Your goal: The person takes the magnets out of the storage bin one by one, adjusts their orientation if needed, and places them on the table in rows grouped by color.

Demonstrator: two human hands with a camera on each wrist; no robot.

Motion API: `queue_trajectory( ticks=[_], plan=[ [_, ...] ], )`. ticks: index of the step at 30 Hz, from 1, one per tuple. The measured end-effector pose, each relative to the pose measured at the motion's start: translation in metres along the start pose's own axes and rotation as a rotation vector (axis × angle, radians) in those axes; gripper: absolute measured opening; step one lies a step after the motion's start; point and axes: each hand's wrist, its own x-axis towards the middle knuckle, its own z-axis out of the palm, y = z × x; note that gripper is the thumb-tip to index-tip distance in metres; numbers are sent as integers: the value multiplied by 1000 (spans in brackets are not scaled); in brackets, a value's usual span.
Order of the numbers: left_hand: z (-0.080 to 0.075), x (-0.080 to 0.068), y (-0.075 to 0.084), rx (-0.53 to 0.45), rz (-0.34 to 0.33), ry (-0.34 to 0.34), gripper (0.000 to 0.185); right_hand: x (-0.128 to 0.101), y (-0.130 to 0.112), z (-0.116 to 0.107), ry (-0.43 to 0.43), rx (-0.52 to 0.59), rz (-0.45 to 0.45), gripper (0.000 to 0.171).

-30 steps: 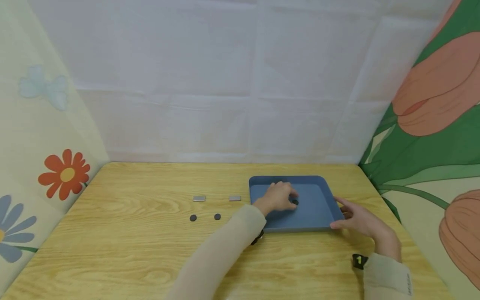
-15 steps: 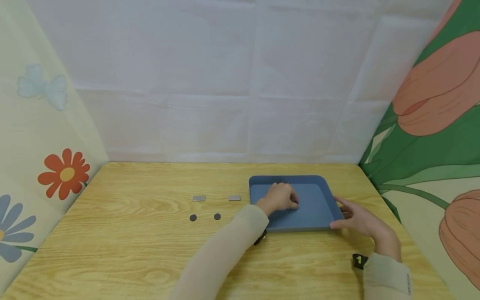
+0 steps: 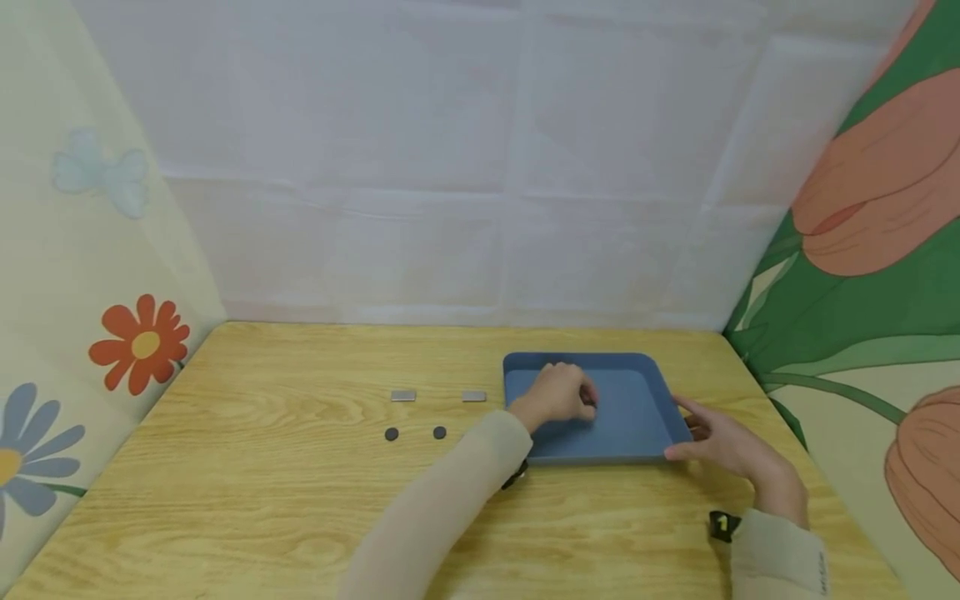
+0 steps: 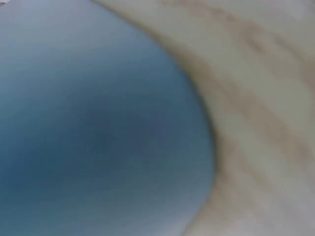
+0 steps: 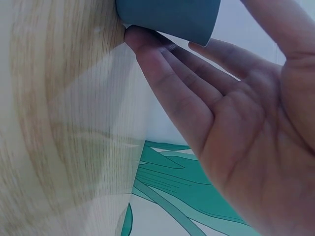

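In the head view, my left hand (image 3: pixel 558 393) reaches into the blue tray (image 3: pixel 637 417), fingers curled and fingertips close to its floor. A small black disc seen there earlier is hidden under those fingertips; the hand seems to pinch it. My right hand (image 3: pixel 723 440) is at the tray's right side, thumb near the front corner. In the right wrist view, its fingers (image 5: pixel 182 91) are fairly straight, tips against the tray's outer wall (image 5: pixel 170 17). The left wrist view is blurred and shows mainly blue tray surface (image 4: pixel 113 128).
Left of the tray, two small grey rectangular plates (image 3: pixel 403 396) lie on the wooden table (image 3: pixel 300 500). Closer to me are two small black discs (image 3: pixel 392 434). A white cloth (image 3: pixel 420 208) hangs behind the table. Flower-printed cloths stand at both sides.
The left fingertips have closed over the black disc in the tray, which was visible beside them a second ago. The right hand and tray stay put. The head view has shifted slightly.
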Motion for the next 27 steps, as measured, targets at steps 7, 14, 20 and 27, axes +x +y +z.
queue_trajectory(
  ticks=[7,14,20,27],
  plan=[
    [-14,-7,-1,4,36,30,15,1,3,-1,-9,-1,5,108],
    [-33,-18,3,53,67,67,17,0,2,-1,-13,-12,4,107],
    [-49,-31,1,35,87,79,21,-2,1,-2,-12,-23,3,107],
    [-63,-45,-6,9,79,132,21,-1,0,-3,-18,-26,-2,108]
  ],
)
